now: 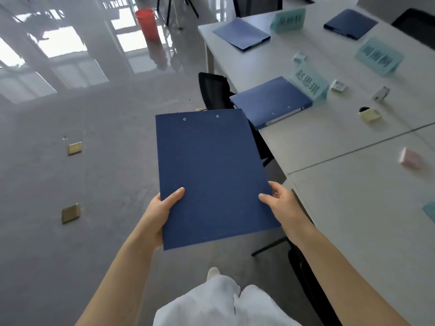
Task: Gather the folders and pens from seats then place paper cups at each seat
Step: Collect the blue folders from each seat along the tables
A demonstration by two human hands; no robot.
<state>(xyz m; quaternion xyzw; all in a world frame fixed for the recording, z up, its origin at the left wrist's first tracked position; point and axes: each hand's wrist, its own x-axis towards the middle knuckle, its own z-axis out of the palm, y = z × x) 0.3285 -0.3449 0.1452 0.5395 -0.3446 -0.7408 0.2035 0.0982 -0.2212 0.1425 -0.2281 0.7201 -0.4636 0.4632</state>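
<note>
I hold a dark blue folder (211,170) flat in front of me, over the floor beside the white table (353,208). My left hand (162,208) grips its near left edge with the thumb on top. At the near right edge, my right hand (280,201) grips it the same way. Three more blue folders lie on the table: one (270,102) at the nearest seat, one (241,34) at the far left corner, one (350,23) across the table. No pens or paper cups are visible.
Teal name cards (310,82) (377,56) (289,20) stand on the table with small clips, an eraser (338,85) and sticky notes (370,114). A black chair (215,90) is tucked under the edge. A red bin (146,22) stands far back; brass floor sockets (70,212) dot the floor.
</note>
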